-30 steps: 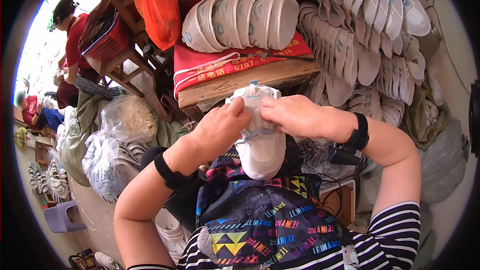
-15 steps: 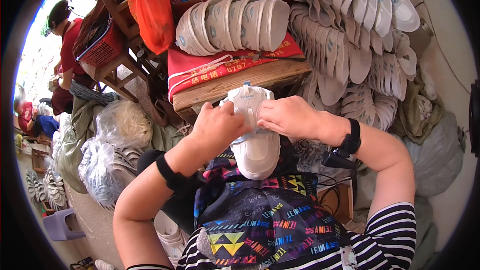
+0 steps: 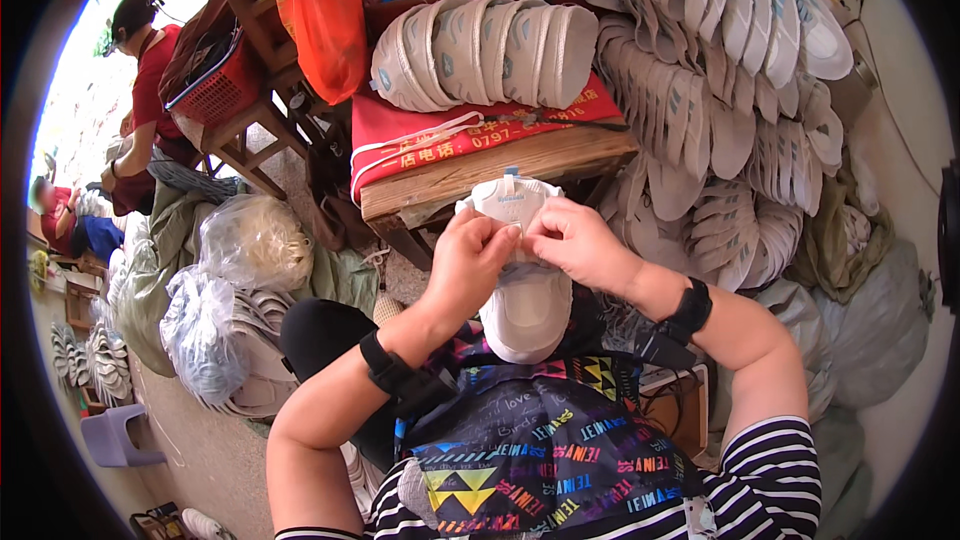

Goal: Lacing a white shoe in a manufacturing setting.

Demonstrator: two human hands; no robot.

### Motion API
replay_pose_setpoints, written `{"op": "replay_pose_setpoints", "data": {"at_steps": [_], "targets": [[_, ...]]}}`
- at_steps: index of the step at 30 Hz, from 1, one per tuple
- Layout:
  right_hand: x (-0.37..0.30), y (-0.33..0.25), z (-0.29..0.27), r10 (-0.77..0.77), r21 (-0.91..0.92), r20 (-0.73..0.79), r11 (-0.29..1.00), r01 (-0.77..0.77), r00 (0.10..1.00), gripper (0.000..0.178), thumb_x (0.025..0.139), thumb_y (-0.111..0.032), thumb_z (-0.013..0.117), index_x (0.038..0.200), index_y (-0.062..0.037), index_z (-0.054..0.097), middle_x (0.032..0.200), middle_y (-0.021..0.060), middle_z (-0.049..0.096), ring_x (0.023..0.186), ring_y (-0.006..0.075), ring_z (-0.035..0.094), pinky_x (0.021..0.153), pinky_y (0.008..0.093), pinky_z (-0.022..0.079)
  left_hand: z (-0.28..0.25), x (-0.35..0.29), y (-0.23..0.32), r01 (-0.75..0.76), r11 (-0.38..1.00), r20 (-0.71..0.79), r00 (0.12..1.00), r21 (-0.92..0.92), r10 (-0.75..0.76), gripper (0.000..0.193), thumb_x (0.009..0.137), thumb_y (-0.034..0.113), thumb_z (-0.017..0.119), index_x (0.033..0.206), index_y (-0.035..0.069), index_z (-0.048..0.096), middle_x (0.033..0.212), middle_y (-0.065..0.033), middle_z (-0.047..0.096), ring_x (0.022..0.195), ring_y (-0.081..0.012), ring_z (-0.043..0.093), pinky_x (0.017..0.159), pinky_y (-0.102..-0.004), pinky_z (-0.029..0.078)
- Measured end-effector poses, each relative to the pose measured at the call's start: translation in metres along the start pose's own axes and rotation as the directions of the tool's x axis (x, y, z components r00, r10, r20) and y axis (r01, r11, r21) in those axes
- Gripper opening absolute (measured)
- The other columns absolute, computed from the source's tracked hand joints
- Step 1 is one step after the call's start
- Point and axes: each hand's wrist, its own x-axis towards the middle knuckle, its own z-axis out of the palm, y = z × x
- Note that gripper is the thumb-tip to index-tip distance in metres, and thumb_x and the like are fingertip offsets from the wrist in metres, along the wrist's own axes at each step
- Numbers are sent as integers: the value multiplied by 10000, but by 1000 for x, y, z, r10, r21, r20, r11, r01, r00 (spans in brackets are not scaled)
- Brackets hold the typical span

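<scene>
A white shoe upper (image 3: 526, 318) with a pale blue tab at its tongue rests over my lap, its rounded toe toward me. My left hand (image 3: 468, 258) is closed on the left side of its lacing opening, thumb against bent fingers near the tongue (image 3: 503, 202). Opposite it, my right hand (image 3: 572, 237) pinches at the right side of the same opening. A small white strip shows between the two sets of fingertips; I cannot tell whether it is lace or part of the tongue. The fingers hide most of the opening.
Ahead stands a wooden bench (image 3: 500, 177) with a red cloth (image 3: 400, 148) and a row of nested shoe uppers (image 3: 490, 50). More uppers (image 3: 700, 120) are stacked at right. Plastic-bagged bundles (image 3: 205, 335) lie left, with a purple stool (image 3: 122, 437). A person (image 3: 150, 90) sits far left.
Both hands and the shoe upper sit slightly lower and further right in view. My left hand has turned, its thumb now lying toward the tongue. The whole background has also shifted rightward.
</scene>
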Motion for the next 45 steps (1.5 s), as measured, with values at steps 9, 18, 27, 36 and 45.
{"op": "replay_pose_setpoints", "data": {"at_steps": [9, 18, 27, 36, 45], "targets": [[-12, -93, -43, -92, 549, 118, 835, 12, 989, 143, 973, -164, 628, 943, -26, 654, 1061, 60, 572, 819, 98, 635, 703, 239, 519, -36, 12, 68, -526, 849, -204, 826, 60, 526, 92, 807, 7, 726, 879, 31, 674, 904, -70, 537, 785, -180, 529, 676, -278, 439], [24, -147, -53, -32, 582, 170, 810, -74, 985, 174, 1009, -183, 553, 979, -15, 590, 836, 54, 653, 693, 141, 672, 693, 273, 567, -27, 50, 22, 38, 779, 138, 989, -626, 62, 337, 1047, 352, 486, 1048, 52, 639, 725, 52, 533, 632, -36, 459, 582, -219, 391], [73, -207, -186, -485, 23, -625, 772, 635, 612, 144, 1000, -119, 540, 1011, 22, 568, 870, 79, 638, 685, 138, 666, 656, 238, 605, -31, 27, 33, 249, 918, 642, 767, -310, 9, 293, 1029, 333, 531, 1067, 97, 701, 815, 73, 585, 702, -21, 456, 639, -208, 405], [-14, -66, -48, -58, -495, 255, 850, 182, 965, 192, 807, -171, 720, 924, -66, 610, 906, 108, 560, 785, 297, 609, 686, 402, 510, -64, 42, 94, 164, 774, 376, 921, -611, 101, 322, 1057, 273, 474, 968, 11, 640, 661, 66, 432, 599, -33, 357, 564, -210, 314], [-23, -29, -23, -196, -393, 94, 893, 217, 976, 158, 756, -63, 669, 878, -76, 570, 887, 105, 517, 759, 319, 605, 665, 422, 501, -62, 35, 104, 189, 666, 285, 958, -721, 37, 321, 1068, 292, 446, 928, 40, 587, 649, 78, 340, 568, -30, 286, 552, -207, 286]]}}
